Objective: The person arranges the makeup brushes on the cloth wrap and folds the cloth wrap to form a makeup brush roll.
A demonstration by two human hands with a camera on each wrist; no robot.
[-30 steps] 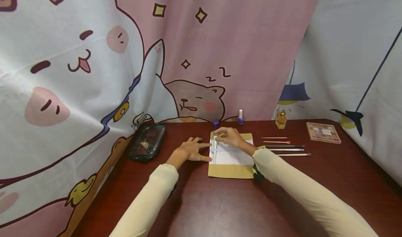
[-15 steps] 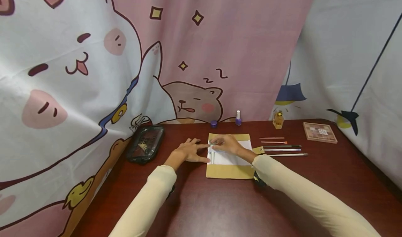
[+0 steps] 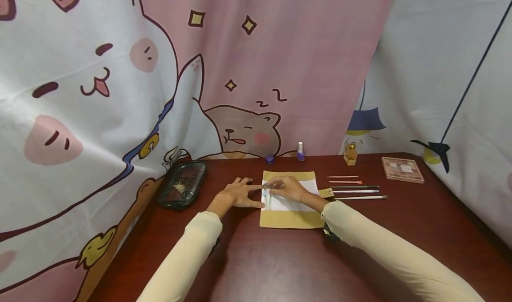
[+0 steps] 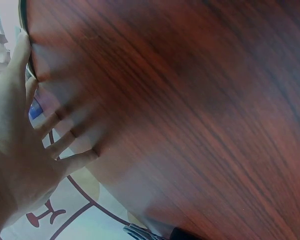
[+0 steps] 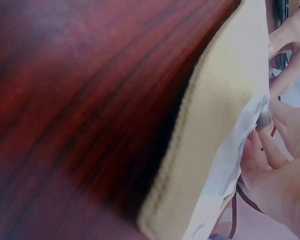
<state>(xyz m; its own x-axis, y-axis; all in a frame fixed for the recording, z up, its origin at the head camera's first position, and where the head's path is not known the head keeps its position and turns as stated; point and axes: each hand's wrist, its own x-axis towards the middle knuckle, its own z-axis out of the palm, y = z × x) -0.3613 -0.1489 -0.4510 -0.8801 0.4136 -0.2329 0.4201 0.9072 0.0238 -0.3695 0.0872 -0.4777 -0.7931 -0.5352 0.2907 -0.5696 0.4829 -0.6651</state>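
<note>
A yellow brush roll lies beneath my right hand, which pinches a makeup brush; my left hand, spread wide, touches the roll's left edge. Beyond them stands a purple nail-polish bottle.

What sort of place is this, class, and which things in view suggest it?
Probably a make-up table: brushes lie side by side on it, with a colour palette and a bottle of nail polish nearby.
</note>
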